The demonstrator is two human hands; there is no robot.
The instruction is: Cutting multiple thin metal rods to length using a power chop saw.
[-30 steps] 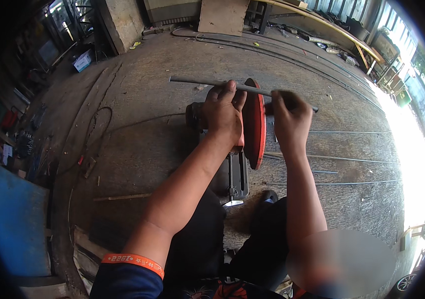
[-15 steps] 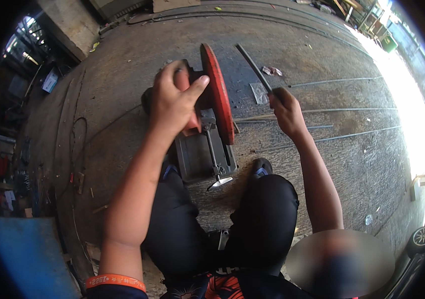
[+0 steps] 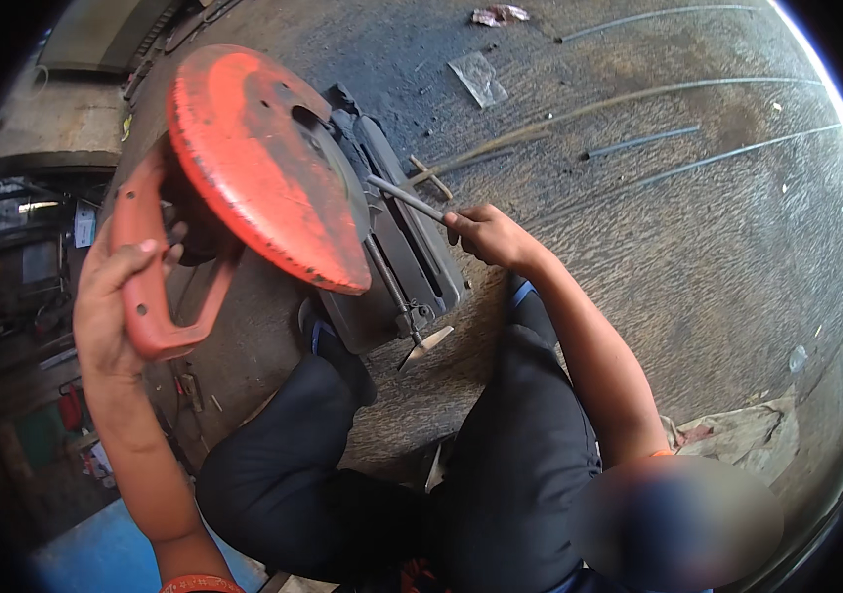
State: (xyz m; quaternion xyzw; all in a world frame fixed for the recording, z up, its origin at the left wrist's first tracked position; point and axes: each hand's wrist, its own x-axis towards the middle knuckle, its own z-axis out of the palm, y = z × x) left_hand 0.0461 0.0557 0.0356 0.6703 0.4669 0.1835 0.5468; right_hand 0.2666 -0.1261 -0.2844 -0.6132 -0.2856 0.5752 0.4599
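Observation:
A cut-off saw stands on the floor in front of my feet, with a worn red blade guard and a dark base. My left hand is closed round its red loop handle, thumb on the near face. In my right hand is a short grey metal rod, gripped near its near end. The rod's far end lies over the base, close to the vise; whether it touches is unclear. The vise screw ends in a flat metal crank. The guard hides most of the blade.
Long thin metal rods and a short cut piece lie on the concrete floor to the right. A clear plastic bag is beyond the saw. A blue panel is at lower left, a crumpled sheet at right.
The rod has come down and left from the air to the saw's base. My left hand now wraps the handle more fully. The view has turned, showing the guard's broad side.

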